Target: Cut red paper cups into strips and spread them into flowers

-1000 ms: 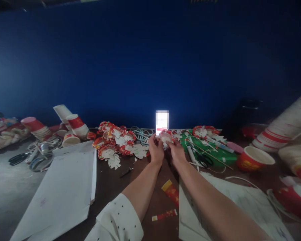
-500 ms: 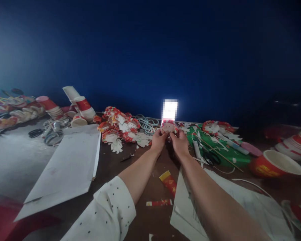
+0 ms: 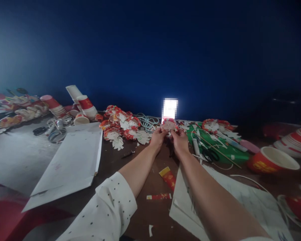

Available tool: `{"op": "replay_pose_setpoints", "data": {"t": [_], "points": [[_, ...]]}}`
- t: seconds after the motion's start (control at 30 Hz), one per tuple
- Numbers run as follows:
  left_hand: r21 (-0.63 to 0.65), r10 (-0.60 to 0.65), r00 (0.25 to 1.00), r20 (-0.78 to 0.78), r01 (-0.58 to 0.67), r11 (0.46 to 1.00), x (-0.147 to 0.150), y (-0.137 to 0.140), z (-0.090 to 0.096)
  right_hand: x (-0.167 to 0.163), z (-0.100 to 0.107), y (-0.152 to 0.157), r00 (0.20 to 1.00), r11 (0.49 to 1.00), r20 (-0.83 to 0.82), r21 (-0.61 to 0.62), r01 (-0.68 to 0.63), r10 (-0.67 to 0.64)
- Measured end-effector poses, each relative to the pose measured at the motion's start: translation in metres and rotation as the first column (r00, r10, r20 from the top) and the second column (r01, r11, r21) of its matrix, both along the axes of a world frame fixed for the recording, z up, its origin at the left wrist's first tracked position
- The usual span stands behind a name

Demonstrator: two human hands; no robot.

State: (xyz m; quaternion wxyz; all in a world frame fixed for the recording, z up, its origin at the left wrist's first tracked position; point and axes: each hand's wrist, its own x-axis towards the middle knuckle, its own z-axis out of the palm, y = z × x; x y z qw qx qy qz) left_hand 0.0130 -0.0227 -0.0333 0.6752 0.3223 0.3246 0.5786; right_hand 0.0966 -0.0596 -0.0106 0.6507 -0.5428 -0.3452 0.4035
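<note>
Holding one round red-and-white craft (image 3: 169,126) at the far middle of the brown table (image 3: 160,214), pinched in two hands, left hand (image 3: 157,140) and right hand (image 3: 181,141), both closed on its near edge. Right behind it, one bright screen (image 3: 170,108), partly covered by it. Nearer, two red paper strips (image 3: 159,196). To the left, one big white board (image 3: 70,160) and a craft pile (image 3: 120,122), too jumbled to count. To the right, one green sheet (image 3: 234,152), one pair of black scissors (image 3: 209,155), one wide red cup (image 3: 262,163), and white papers (image 3: 245,194), partly hidden by the right arm (image 3: 210,187).
</note>
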Motion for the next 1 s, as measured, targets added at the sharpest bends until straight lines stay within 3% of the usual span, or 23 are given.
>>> {"op": "replay_pose_setpoints", "data": {"t": [0.1, 0.5, 1.0], "points": [[0.045, -0.042, 0.999, 0.0, 0.041, 0.998, -0.0007, -0.0007, 0.0008, -0.001, 0.0016, -0.0008, 1.0, 1.0, -0.004, 0.003, 0.002, -0.002], [-0.043, -0.038, 0.999, -0.001, 0.038, 0.998, -0.0015, 0.0017, 0.0007, 0.0008, 0.0007, 0.0012, 0.995, 0.999, 0.087, 0.013, 0.044, -0.045], [-0.079, -0.005, 1.0, 0.018, 0.006, 0.997, -0.0018, 0.0004, 0.0062, 0.0001, -0.0058, 0.0044, 0.998, 0.999, -0.056, 0.045, 0.003, -0.001]]}}
